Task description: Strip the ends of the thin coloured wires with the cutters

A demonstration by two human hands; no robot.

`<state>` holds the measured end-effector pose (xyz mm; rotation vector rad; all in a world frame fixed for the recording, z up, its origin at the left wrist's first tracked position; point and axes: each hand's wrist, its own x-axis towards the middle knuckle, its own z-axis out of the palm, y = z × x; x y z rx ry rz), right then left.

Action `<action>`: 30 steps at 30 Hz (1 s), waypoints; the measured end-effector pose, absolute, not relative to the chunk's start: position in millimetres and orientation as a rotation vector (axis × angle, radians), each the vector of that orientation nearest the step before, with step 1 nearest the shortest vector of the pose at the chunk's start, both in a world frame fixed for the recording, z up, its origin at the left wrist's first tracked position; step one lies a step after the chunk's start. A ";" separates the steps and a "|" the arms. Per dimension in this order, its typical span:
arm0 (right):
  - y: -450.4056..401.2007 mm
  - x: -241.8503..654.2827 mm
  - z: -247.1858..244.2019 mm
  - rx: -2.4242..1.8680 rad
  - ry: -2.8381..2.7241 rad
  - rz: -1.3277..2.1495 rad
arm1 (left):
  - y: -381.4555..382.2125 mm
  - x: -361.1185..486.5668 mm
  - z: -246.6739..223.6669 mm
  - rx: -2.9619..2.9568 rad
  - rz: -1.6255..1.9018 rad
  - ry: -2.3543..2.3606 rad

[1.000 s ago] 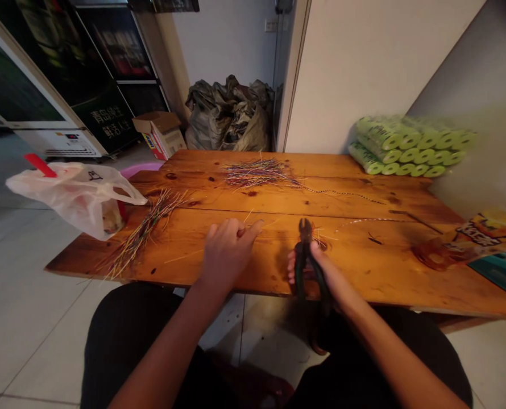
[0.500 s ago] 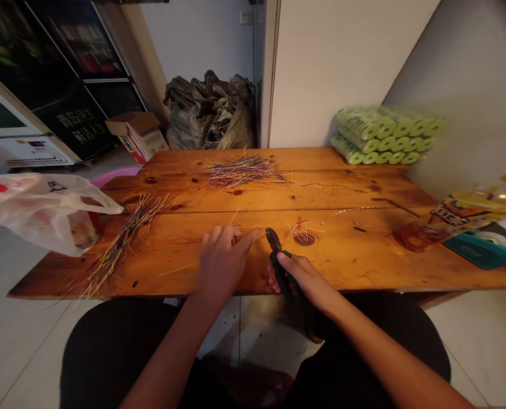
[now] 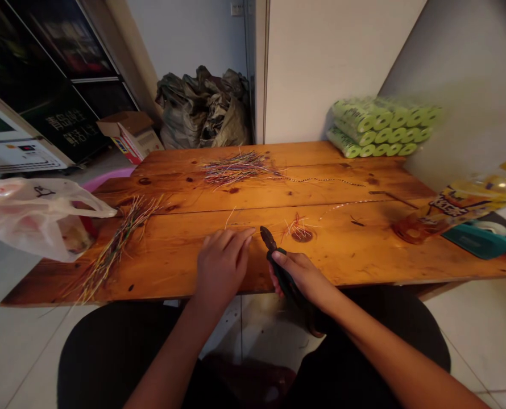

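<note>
My right hand (image 3: 302, 274) wrapped round pliers (image 3: 272, 245), tips just beside left hand (image 3: 222, 260); left fingers curled, pinch contents unclear. Wire (image 3: 230, 217) shows beyond left knuckles. Likely best: steady wire before squeezing.

There are three wire piles (image 3: 112, 250) (image 3: 236, 168) (image 3: 298, 228), one pliers (image 3: 269, 238), one bottle (image 3: 453, 207)

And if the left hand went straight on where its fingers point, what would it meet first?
Likely the pliers, held in the right hand; their tip is just beyond the fingers of the left hand. Depth is unclear here, so it might miss.
</note>
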<state>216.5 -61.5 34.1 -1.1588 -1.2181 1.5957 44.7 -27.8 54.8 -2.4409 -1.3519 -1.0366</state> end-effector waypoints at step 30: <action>-59.6 211.8 28.9 -1.192 -1.322 1.591 | -28.9 62.0 46.9 -2.847 -1.527 -2.386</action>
